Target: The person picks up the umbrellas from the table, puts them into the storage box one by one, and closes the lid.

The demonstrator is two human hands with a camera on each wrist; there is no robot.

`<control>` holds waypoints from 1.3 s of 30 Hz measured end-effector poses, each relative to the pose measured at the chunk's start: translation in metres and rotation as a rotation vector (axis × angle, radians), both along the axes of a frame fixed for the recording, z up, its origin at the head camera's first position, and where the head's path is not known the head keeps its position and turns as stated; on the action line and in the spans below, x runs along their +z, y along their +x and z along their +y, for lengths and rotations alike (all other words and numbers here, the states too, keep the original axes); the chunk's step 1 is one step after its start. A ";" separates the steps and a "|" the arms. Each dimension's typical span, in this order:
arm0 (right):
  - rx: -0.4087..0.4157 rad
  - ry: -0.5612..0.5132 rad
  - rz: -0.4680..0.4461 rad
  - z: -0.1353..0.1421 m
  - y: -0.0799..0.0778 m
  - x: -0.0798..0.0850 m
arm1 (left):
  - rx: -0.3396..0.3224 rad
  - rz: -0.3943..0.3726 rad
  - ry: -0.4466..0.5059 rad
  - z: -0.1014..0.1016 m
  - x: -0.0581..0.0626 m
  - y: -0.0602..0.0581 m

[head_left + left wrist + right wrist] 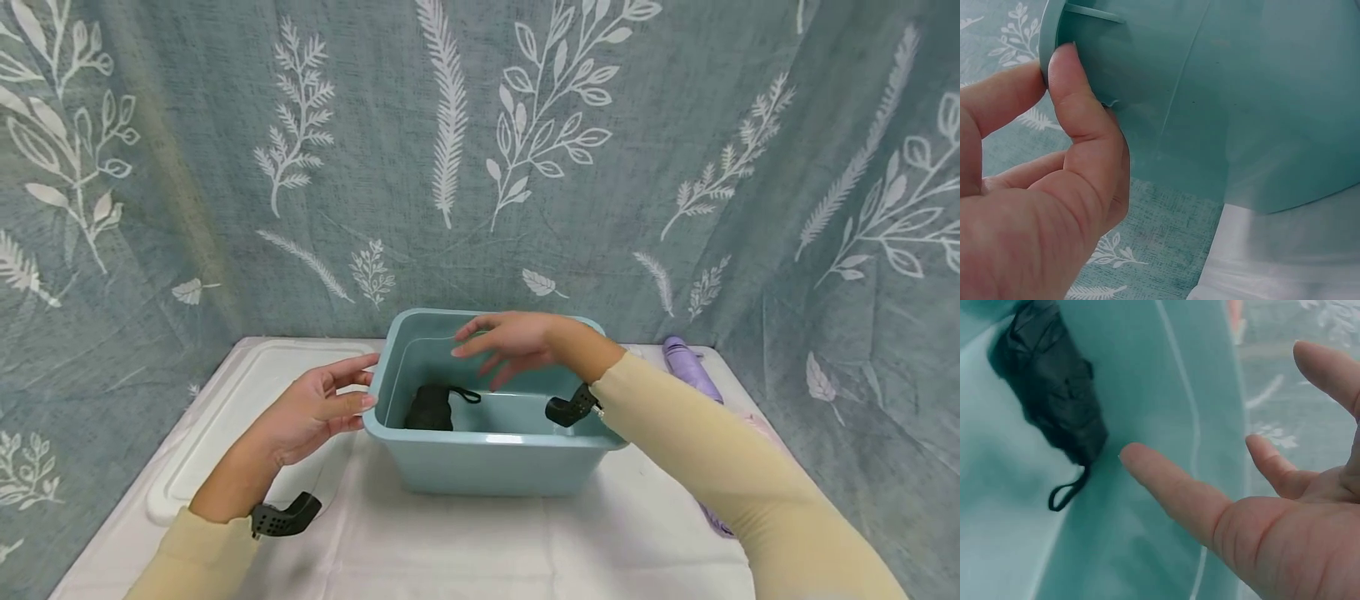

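A blue-green plastic bin (495,462) stands on the cloth-covered table. My left hand (311,412) holds the bin's left rim, its fingers and thumb at the edge; in the left wrist view the fingertips (1066,65) meet the lip. Above the bin's interior hovers my right hand (517,342), fingers spread and holding nothing. A compact black folded umbrella (430,408) with a strap loop lies inside at the bin's left end. The right wrist view shows the umbrella (1054,381) apart from the fingertips (1135,456).
A white lid or tray (202,450) lies to the bin's left. At the table's right side is a purple bottle (690,371), with another purple item (716,521) partly hidden by the right sleeve. A patterned grey-blue curtain (480,167) hangs behind and at the sides.
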State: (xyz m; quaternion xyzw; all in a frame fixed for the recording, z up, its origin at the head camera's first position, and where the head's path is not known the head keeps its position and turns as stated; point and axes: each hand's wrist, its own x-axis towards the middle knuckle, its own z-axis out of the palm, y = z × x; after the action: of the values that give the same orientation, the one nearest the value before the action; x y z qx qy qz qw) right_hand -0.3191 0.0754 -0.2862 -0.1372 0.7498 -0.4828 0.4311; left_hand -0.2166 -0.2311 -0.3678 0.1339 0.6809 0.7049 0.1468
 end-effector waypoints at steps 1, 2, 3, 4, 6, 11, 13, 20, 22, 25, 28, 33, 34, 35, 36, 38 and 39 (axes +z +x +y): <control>-0.012 -0.019 0.008 0.004 0.002 0.002 | 0.001 0.001 -0.006 0.001 0.000 0.000; -0.020 -0.037 0.016 0.009 0.005 0.004 | 0.002 0.002 -0.014 0.001 0.000 0.000; -0.026 -0.058 0.021 0.013 0.008 0.006 | 0.003 0.001 -0.018 0.002 0.001 -0.001; -0.034 -0.079 0.025 0.017 0.010 0.009 | 0.005 0.000 -0.023 0.003 0.001 -0.001; -0.047 -0.117 0.037 0.025 0.016 0.012 | 0.008 -0.002 -0.029 0.003 0.001 -0.001; -0.076 -0.200 0.096 0.045 0.030 0.013 | 0.004 -0.006 -0.027 0.004 0.001 0.000; -0.090 -0.233 0.124 0.053 0.036 0.011 | 0.002 -0.006 -0.024 0.003 0.001 0.000; -0.136 -0.339 0.222 0.080 0.058 0.004 | -0.011 0.001 0.008 0.004 0.000 0.001; -0.154 -0.365 0.238 0.086 0.064 0.002 | -0.015 0.003 0.021 0.004 -0.001 0.001; -0.175 -0.398 0.276 0.094 0.072 -0.002 | -0.015 0.012 0.028 0.003 -0.001 0.001; -0.198 -0.454 0.322 0.101 0.080 -0.006 | -0.013 0.019 0.033 0.001 -0.001 0.001; -0.239 -0.578 0.405 0.115 0.092 -0.015 | -0.017 0.021 0.055 0.000 -0.002 0.000; -0.243 -0.600 0.420 0.118 0.094 -0.017 | -0.016 0.021 0.058 0.001 -0.002 0.000; -0.246 -0.620 0.439 0.122 0.096 -0.019 | -0.015 0.021 0.061 0.001 -0.002 0.000; -0.247 -0.641 0.453 0.125 0.098 -0.020 | -0.014 0.021 0.062 0.001 -0.002 0.000; -0.249 -0.676 0.475 0.133 0.102 -0.024 | -0.012 0.023 0.063 0.002 -0.002 0.000; -0.249 -0.686 0.484 0.137 0.103 -0.025 | -0.011 0.023 0.063 0.002 -0.002 0.000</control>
State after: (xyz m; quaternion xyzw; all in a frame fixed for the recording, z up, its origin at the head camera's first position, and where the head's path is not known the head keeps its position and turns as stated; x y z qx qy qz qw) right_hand -0.2158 0.2123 -0.3113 -0.2902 0.6361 -0.7063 0.1110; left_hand -0.2162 -0.2291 -0.3699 0.1503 0.6594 0.7235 0.1383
